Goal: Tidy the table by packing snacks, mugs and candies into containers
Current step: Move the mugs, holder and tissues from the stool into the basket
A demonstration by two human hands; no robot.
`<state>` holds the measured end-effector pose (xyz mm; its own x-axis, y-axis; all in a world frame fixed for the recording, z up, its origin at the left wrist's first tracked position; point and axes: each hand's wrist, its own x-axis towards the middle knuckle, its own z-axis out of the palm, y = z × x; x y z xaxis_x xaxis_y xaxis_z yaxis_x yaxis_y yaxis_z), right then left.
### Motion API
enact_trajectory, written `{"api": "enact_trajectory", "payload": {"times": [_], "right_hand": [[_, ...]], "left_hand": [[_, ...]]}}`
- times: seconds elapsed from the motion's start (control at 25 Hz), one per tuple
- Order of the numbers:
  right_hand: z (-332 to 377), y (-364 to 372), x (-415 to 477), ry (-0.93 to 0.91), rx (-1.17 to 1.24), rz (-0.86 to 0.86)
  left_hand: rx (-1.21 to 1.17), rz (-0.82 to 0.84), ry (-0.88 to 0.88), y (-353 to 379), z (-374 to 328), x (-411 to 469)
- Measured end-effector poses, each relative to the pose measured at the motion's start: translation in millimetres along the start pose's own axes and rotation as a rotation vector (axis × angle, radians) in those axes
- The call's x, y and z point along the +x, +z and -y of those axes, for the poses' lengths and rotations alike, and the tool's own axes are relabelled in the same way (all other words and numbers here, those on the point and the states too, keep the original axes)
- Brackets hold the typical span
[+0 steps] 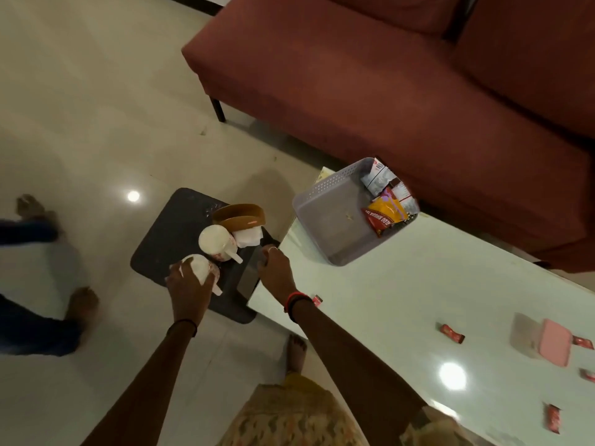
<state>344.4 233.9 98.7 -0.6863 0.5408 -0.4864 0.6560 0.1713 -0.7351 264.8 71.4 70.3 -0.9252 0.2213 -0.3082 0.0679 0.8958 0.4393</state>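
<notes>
Pale glossy floor tiles (96, 107) fill the left side of the head view, a maroon sofa (386, 91) runs across the top, and a white table (418, 284) stretches along the right. A dark tray (167, 239) juts out over the floor from the table's near corner. On it stand two white mugs, a brown bowl (240, 215) at the far side, and a crumpled white tissue (248, 238) just beside the bowl.

The left hand (188, 288) has its fingers curled round the nearer mug (203, 268) from above, with the mug's handle poking out to the right of the hand. The second mug (214, 241) sits just beyond it, between the held mug and the bowl.

The right hand (277, 272) is curled at the tray's right edge, where tray and table corner meet, and appears to grip that edge.

Further along the table a grey perforated basket (322, 194) holds snack packets (386, 214) bunched at its far end. Red-wrapped candies (452, 333) lie scattered on the tabletop near a small box with a pink lid (553, 342), well apart from both hands.
</notes>
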Motion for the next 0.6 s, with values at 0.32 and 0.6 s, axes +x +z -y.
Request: {"api": "enact_trajectory", "payload": {"times": [0.32,0.6], "right_hand": [[13,64,86,-0.022,-0.196,0.237],[22,106,117,-0.17,-0.415,0.314]], "left_hand": [[0.111,0.196,-0.11,28,24,74],[0.076,0.268,-0.246,35,39,91]]}}
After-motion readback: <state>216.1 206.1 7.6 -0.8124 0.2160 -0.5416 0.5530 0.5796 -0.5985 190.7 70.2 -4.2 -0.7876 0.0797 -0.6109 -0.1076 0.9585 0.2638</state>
